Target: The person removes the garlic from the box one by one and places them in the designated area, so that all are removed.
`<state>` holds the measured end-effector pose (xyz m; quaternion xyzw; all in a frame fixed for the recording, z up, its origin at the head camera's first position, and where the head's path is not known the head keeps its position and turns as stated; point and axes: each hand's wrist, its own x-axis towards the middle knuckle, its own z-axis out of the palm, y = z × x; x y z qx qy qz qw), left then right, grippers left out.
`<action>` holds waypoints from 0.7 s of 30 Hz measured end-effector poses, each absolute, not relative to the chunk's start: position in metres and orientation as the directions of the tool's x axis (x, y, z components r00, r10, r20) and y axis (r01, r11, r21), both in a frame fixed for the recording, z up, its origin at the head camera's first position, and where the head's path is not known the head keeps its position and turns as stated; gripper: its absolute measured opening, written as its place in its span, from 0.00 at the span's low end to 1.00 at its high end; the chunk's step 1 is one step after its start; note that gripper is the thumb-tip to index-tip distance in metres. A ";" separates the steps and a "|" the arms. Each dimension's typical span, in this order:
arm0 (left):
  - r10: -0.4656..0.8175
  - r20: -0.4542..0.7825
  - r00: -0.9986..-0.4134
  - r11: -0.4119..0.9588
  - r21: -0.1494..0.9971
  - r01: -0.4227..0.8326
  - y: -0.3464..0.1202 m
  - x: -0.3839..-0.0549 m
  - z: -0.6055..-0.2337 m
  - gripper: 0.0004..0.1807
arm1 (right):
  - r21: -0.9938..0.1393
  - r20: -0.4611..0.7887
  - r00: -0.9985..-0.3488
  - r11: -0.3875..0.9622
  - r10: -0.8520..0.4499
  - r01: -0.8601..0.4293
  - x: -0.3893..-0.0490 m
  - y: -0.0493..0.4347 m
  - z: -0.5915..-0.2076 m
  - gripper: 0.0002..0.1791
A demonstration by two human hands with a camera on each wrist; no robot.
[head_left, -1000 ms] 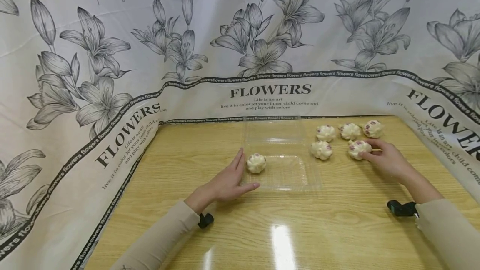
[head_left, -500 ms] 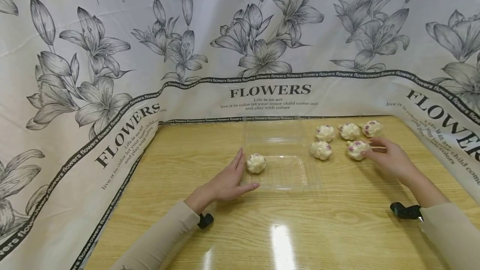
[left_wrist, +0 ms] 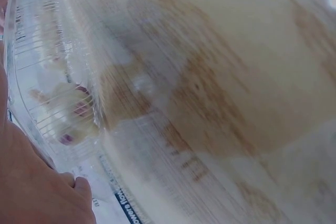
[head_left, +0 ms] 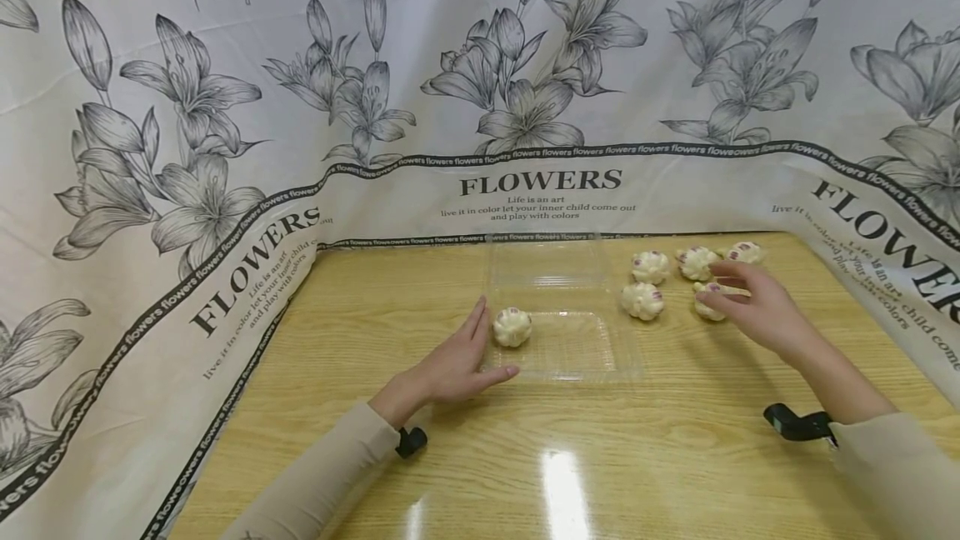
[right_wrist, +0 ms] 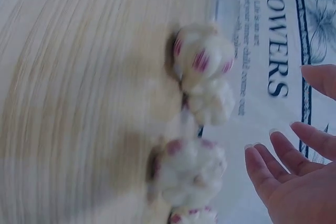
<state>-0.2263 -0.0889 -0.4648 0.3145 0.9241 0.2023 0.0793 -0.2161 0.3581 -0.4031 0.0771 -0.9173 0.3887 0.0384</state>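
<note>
My left hand rests along the left side of an open clear plastic container, fingers straight and thumb at its front edge. Inside, near those fingers, sits a white garlic bulb with purple marks. The left wrist view shows a garlic bulb through the ribbed clear wall, beside the left hand. My right hand hovers over the front right garlic bulb and partly covers it. In the right wrist view, the right hand has spread fingers and holds nothing, apart from a garlic bulb.
Other garlic bulbs stand to the container's right: a front one and three at the back, including a left one and a right one. The container's lid lies back toward the flower-printed cloth behind the wooden table.
My right hand has let go of the front right garlic bulb, drawn off, then come back over it with fingers parted. The left hand and the container have not moved.
</note>
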 end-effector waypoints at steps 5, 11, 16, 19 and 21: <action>0.615 -0.013 -0.788 0.718 0.423 0.553 -0.088 -0.227 -0.465 0.58 | -0.724 0.131 -0.977 0.657 -0.167 -0.210 -0.214 0.334 -0.397 0.37; 0.618 -0.016 -0.786 0.717 0.424 0.554 -0.088 -0.227 -0.465 0.58 | -0.733 0.157 -0.953 0.617 -0.258 -0.288 -0.212 0.304 -0.397 0.34; 0.618 -0.018 -0.786 0.718 0.421 0.555 -0.088 -0.227 -0.464 0.58 | -0.716 0.209 -0.920 0.590 -0.330 -0.374 -0.213 0.282 -0.403 0.31; 0.618 -0.019 -0.786 0.719 0.420 0.554 -0.088 -0.227 -0.465 0.58 | -0.716 0.207 -0.909 0.577 -0.361 -0.393 -0.213 0.271 -0.407 0.30; 0.617 -0.020 -0.787 0.719 0.420 0.553 -0.088 -0.228 -0.465 0.58 | -0.726 0.195 -0.905 0.565 -0.377 -0.392 -0.214 0.264 -0.409 0.30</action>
